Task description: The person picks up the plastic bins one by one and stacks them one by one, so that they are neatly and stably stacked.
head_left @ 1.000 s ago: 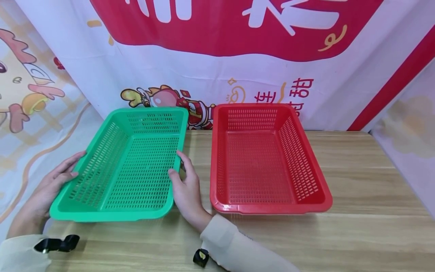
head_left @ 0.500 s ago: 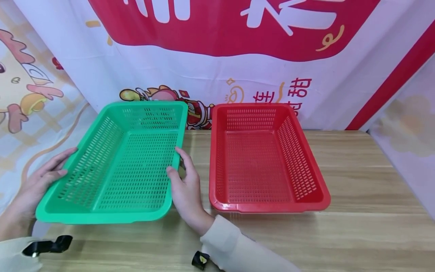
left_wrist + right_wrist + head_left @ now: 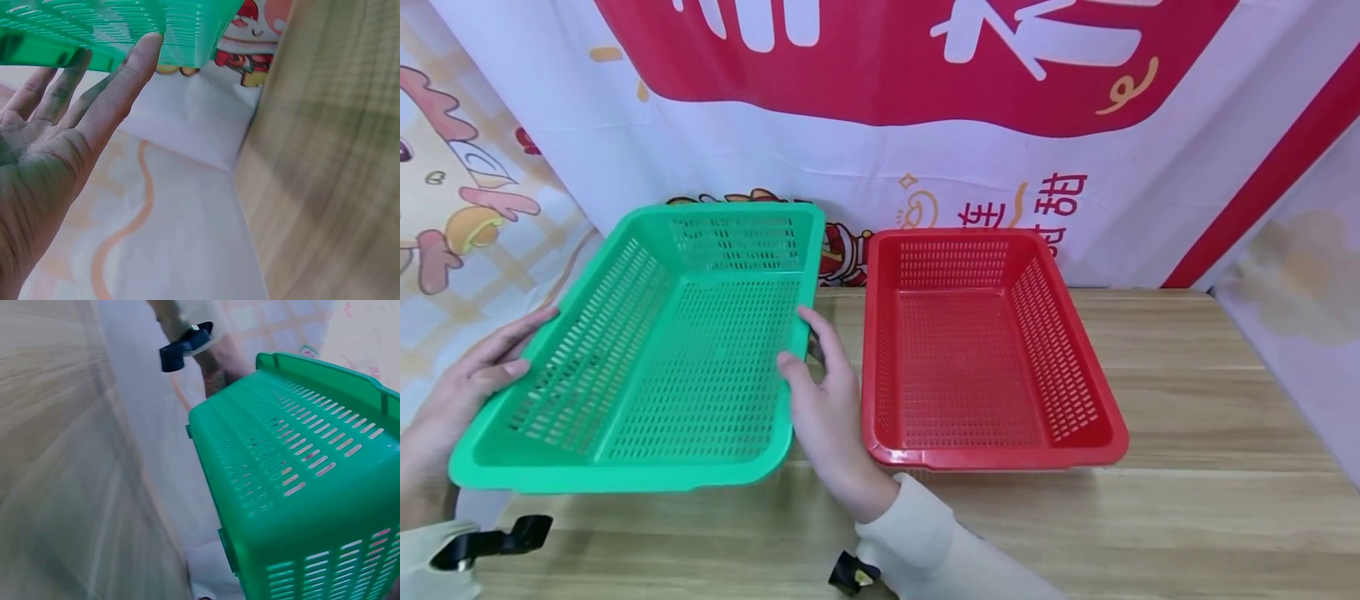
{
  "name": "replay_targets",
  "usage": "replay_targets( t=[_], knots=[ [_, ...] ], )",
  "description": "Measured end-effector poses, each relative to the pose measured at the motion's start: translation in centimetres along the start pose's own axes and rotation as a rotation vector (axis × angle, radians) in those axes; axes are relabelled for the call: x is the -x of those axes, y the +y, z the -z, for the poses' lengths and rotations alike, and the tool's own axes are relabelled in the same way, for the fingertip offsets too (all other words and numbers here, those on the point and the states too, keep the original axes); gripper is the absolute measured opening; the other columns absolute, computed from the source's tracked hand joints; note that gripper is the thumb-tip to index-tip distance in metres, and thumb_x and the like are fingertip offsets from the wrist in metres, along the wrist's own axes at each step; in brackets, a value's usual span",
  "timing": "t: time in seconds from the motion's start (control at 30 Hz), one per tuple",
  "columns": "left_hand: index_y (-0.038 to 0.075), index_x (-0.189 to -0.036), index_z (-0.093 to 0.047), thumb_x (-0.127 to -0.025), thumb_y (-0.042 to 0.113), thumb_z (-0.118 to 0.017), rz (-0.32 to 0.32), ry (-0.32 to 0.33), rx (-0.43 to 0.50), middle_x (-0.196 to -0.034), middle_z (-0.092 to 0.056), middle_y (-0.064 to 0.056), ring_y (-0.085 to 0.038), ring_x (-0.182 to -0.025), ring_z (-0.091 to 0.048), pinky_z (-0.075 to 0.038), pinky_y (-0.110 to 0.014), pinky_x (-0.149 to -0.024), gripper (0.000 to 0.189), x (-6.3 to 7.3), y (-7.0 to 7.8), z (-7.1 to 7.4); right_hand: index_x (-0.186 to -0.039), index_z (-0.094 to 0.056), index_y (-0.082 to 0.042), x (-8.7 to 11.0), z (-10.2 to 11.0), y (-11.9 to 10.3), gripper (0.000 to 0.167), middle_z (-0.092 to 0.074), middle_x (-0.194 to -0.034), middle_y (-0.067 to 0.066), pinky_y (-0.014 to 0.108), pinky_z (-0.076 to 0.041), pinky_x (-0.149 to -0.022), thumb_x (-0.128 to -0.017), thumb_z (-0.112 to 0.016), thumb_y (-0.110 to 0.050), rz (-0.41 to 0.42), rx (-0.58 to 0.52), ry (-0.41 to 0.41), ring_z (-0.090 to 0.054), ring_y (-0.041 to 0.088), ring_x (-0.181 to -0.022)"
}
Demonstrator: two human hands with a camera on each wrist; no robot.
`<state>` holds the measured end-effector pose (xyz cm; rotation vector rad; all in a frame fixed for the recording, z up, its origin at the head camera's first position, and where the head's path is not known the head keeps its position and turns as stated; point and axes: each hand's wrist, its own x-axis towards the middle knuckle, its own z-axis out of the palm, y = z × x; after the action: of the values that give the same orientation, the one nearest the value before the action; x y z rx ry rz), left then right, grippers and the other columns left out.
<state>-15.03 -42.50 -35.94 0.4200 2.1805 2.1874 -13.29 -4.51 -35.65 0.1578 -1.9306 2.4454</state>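
Observation:
A green plastic basket point(image 3: 617, 477) with slotted walls is held up off the table, tilted, with nothing in it. At its left rim, my left hand point(image 3: 463, 387) grips with the thumb on the edge and the fingers along the outer wall. The left wrist view shows those fingers point(image 3: 128, 78) stretched against the basket's outside. My right hand point(image 3: 835, 417) holds the right rim, thumb over the edge. From the right wrist view the basket's outer wall point(image 3: 262, 487) and its underside edge stand apart from the tabletop.
A red plastic basket point(image 3: 1000, 459), with nothing inside, sits on the wood-grain table point(image 3: 1187, 375) just right of my right hand. A printed cloth point(image 3: 850, 158) hangs behind the table, and more cloth point(image 3: 467, 325) covers the left side.
The green basket has risen and come closer to the head camera, spreading leftward in view. Both hands have moved with it, keeping their hold. The red basket has stayed put.

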Motion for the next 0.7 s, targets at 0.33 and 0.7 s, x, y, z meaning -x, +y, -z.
replay_targets(
  t=[0.33,0.7],
  knots=[
    [0.019,-0.161,-0.043,-0.112,0.0,-0.03,0.007,0.064,0.02,-0.139,-0.064,0.012,-0.011,-0.096,-0.078,-0.065,-0.03,-0.065,0.054,-0.5,2.2,-2.9,-0.155,-0.049,-0.019,-0.1,2.4,-3.5,0.051,-0.057,-0.149,0.007,0.044,-0.061,-0.099,-0.105,-0.057,-0.009,0.056,-0.001,-0.01,-0.06,0.025,-0.13],
    [0.027,-0.16,-0.046,-0.113,0.016,-0.044,0.134,0.187,-0.037,-0.151,-0.054,0.014,-0.007,-0.09,-0.078,-0.064,-0.026,-0.065,0.048,-1.4,4.7,-7.2,-0.153,-0.051,-0.019,-0.2,7.0,-6.7,0.05,-0.057,-0.143,0.012,0.049,-0.063,-0.095,-0.104,-0.059,-0.011,0.067,0.063,-0.024,-0.061,0.037,-0.127]
  ],
)
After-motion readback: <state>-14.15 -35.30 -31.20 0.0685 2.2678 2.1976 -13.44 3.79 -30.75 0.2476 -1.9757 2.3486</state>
